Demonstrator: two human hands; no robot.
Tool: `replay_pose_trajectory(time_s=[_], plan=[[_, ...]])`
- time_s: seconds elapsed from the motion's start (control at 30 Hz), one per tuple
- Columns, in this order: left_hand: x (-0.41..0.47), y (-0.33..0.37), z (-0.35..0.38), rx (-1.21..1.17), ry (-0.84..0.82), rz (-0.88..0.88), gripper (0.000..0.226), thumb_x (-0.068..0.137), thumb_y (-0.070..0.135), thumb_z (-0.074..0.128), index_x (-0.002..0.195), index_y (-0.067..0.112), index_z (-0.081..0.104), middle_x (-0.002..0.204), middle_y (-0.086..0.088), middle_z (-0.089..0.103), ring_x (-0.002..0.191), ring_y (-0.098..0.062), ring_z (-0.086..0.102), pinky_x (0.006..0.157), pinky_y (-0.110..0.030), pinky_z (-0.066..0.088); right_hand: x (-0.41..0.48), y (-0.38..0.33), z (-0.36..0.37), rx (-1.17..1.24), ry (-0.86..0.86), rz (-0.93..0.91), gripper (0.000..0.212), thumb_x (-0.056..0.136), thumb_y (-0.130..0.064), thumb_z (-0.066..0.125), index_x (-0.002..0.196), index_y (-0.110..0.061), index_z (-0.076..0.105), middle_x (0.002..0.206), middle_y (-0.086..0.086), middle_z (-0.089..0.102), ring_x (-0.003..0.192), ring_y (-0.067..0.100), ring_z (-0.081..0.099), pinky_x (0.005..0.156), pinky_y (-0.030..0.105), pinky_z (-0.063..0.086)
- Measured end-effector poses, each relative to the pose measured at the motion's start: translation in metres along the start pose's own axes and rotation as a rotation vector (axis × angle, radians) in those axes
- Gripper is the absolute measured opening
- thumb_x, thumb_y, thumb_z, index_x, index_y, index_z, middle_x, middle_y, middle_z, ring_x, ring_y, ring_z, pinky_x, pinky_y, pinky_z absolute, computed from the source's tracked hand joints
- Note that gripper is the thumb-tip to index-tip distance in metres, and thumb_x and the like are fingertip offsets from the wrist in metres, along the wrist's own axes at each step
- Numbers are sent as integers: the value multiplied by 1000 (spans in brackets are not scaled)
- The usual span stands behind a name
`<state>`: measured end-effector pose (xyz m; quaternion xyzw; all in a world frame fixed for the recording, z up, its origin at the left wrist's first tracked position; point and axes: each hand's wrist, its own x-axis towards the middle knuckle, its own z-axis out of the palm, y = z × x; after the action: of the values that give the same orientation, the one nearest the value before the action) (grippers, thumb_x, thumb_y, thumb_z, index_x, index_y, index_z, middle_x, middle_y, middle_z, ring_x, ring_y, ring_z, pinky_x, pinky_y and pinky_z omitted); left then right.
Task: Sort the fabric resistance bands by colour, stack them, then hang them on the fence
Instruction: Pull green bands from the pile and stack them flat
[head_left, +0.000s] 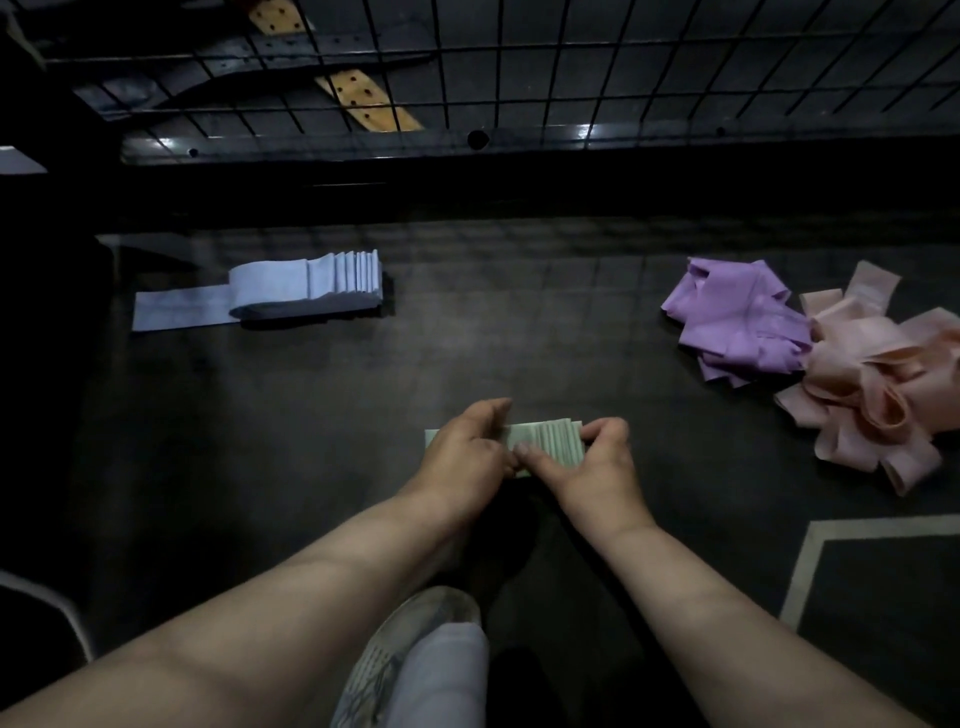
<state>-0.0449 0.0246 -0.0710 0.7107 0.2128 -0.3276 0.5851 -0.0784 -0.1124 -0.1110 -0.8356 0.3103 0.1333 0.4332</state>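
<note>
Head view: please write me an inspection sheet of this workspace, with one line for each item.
Surface: dark floor, dimly lit, with a pale painted line at the right.
Job's things: green stack is held in both hands; blue stack lies far left with one band sticking out; purple pile and pink pile lie loose at the right, touching; no band seen on the fence.
Clutter: nothing seen.
Grippers: left hand and right hand both grip the green stack.
Cables: nothing seen.
Surroundings: the person's shoe is near; tan perforated strips lie behind the fence.
</note>
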Motion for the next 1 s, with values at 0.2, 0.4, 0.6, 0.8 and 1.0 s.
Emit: replay_pose_trajectory(time_s=[0.2, 0.4, 0.6, 0.8, 1.0], plan=[[15, -4, -56, 175, 264, 228, 41, 73, 1, 54, 102, 28, 64, 110, -3, 65, 87, -20, 60, 77, -27, 49, 9, -6, -7, -16, -70, 39, 65, 68, -40, 87, 104, -15, 38, 106, 6, 56, 97, 22, 59, 84, 30, 48], [27, -19, -89, 488, -260, 83, 35, 88, 5, 67, 99, 39, 63, 89, 3, 61, 69, -6, 54, 67, -21, 48, 18, 3, -10, 105, -153, 71, 75, 65, -36, 91, 117, -18, 39, 114, 3, 56, 102, 19, 62, 94, 31, 50], [30, -10, -96, 727, -332, 268, 36, 82, 16, 78, 97, 42, 58, 103, 7, 54, 86, -14, 62, 81, -22, 54, 18, 13, -17, -10, -275, -67, 82, 66, -40, 89, 135, -18, 49, 125, 2, 47, 110, 13, 55, 103, 26, 43], [10, -25, -98, 1019, -399, 566, 37, 76, 38, 71, 106, 41, 49, 128, 17, 41, 104, -10, 59, 85, -28, 52, 12, 23, -28, -78, -365, -292, 65, 57, -25, 94, 103, -34, 49, 121, -7, 44, 107, 7, 51, 94, 12, 40], [-12, -56, -91, 1225, -252, 819, 43, 73, 46, 66, 112, 33, 53, 131, 2, 49, 95, -20, 64, 73, -25, 53, 0, 39, -24, -111, -419, -371, 93, 61, -31, 90, 137, -36, 37, 112, -15, 52, 110, 4, 52, 101, 18, 40]])
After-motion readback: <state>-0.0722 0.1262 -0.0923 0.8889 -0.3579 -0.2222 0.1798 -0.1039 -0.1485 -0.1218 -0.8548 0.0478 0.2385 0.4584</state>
